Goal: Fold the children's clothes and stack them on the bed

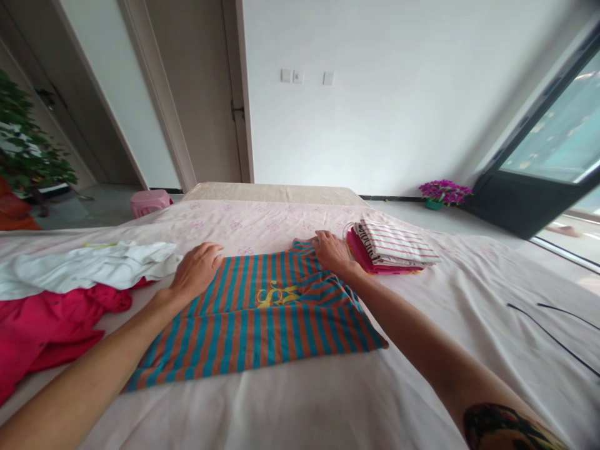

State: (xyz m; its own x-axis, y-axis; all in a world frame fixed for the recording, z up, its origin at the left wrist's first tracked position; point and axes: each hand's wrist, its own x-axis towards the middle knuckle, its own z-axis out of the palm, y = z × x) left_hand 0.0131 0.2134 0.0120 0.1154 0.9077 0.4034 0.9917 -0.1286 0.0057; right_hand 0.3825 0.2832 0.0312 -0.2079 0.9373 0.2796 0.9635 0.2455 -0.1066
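Observation:
A T-shirt [262, 337] with teal and brown stripes and a yellow print lies in front of me, partly folded over and wrinkled on its right side. My left hand [199, 269] is at its far left corner, fingers curled and closed on the fabric's edge; the fingertips are partly hidden. At the far right, by the sleeve or collar part, my right hand [332, 251] has its fingers bent and closed on the cloth. Just beyond my right wrist sits a stack of folded clothes, with a white red-striped garment [398, 242] on top of a pink one [363, 253].
A white garment [94, 265] and a crumpled red garment [51, 331] lie to the left on the pale bedsheet [281, 406]. Dark thin cords [553, 337] lie at right. Beyond are a pink stool [150, 203], purple flowers [445, 192] and a door [197, 94].

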